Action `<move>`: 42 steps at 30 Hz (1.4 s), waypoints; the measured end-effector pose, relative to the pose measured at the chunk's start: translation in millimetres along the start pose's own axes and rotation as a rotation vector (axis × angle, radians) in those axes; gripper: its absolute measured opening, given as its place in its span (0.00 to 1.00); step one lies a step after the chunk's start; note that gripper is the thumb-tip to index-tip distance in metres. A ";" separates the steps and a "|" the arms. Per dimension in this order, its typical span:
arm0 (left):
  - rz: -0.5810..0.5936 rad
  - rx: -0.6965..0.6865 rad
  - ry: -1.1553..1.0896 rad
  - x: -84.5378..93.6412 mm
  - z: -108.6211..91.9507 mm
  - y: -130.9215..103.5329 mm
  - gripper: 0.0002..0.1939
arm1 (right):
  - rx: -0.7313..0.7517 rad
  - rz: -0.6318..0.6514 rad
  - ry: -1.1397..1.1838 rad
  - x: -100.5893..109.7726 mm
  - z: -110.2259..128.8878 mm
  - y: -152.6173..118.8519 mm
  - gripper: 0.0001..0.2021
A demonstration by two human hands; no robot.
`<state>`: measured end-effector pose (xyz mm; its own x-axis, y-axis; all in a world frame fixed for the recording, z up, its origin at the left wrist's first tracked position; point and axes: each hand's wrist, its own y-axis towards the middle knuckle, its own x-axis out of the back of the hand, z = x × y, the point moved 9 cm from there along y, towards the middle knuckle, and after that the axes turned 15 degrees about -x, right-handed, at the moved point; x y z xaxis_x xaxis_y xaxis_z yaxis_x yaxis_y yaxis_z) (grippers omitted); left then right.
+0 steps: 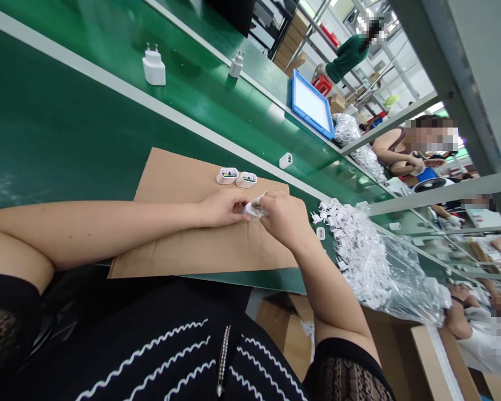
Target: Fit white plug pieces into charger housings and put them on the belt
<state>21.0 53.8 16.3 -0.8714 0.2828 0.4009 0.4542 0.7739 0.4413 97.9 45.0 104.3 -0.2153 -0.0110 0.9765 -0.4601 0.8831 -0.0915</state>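
Observation:
My left hand (pixel 225 208) pinches a small white charger housing (pixel 249 210) low over the cardboard sheet (pixel 183 245). From the other side, my right hand (pixel 287 218) closes its fingers at the same housing, with something pale between or around the fingertips that is too small to make out. Just beyond my hands, two open white charger housings (pixel 227 176) stand on the cardboard, circuit parts showing inside. To the right of my right hand lies a heap of white plug pieces (pixel 357 250) in a clear plastic bag (pixel 409 278).
On the green belt (pixel 200 83) stand chargers with pins up (pixel 154 68) and another white housing (pixel 286 161). A blue-rimmed tray (pixel 313 106) lies across the belt. Metal frame bars (pixel 426 195) slant at the right. Other people sit beyond, and cardboard boxes (pixel 275 326) stand below the table edge.

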 end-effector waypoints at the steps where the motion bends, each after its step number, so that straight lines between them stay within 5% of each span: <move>1: -0.008 -0.013 0.008 0.6 -1.3 0.5 0.12 | 0.012 -0.004 -0.027 -1.1 3.2 -0.3 0.10; 8: -0.031 -0.124 0.151 0.3 -11.3 -4.8 0.09 | 0.054 -0.003 -0.020 -4.8 8.5 2.0 0.09; 18: 0.204 -0.176 0.720 -25.2 -10.8 -6.8 0.21 | -0.082 0.027 0.182 -2.8 -1.1 11.0 0.13; 21: 0.174 -0.145 0.717 -20.7 -11.1 -8.4 0.22 | -0.121 0.027 0.534 -4.8 -18.9 8.9 0.13; 24: 0.085 -0.116 0.594 -11.5 -13.8 -11.0 0.19 | -0.263 -0.057 1.206 -14.0 -63.5 8.2 0.14; 27: -0.018 -0.094 0.352 -1.6 -23.3 -9.0 0.14 | -0.551 -0.121 1.828 -52.9 -110.8 5.7 0.12; 31: -0.197 -0.119 0.186 32.0 -52.4 10.1 0.16 | -0.693 0.210 2.352 -106.0 -109.1 11.6 0.06; 34: -0.325 -0.025 0.320 79.2 -49.5 35.3 0.19 | -0.685 0.270 2.474 -119.7 -104.9 15.9 0.05; 38: -0.346 0.301 0.556 143.4 18.1 67.0 0.22 | -0.757 0.281 2.475 -130.0 -97.1 20.0 0.07; 42: -0.255 0.512 0.712 182.6 89.4 82.0 0.25 | -0.800 0.243 2.454 -133.3 -92.5 18.7 0.09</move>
<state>-117.4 219.5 53.9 -0.5368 -0.2157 0.8157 -0.0218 0.9700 0.2422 197.6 106.4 -9.5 0.8440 -0.1703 -0.5086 -0.2472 0.7180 -0.6506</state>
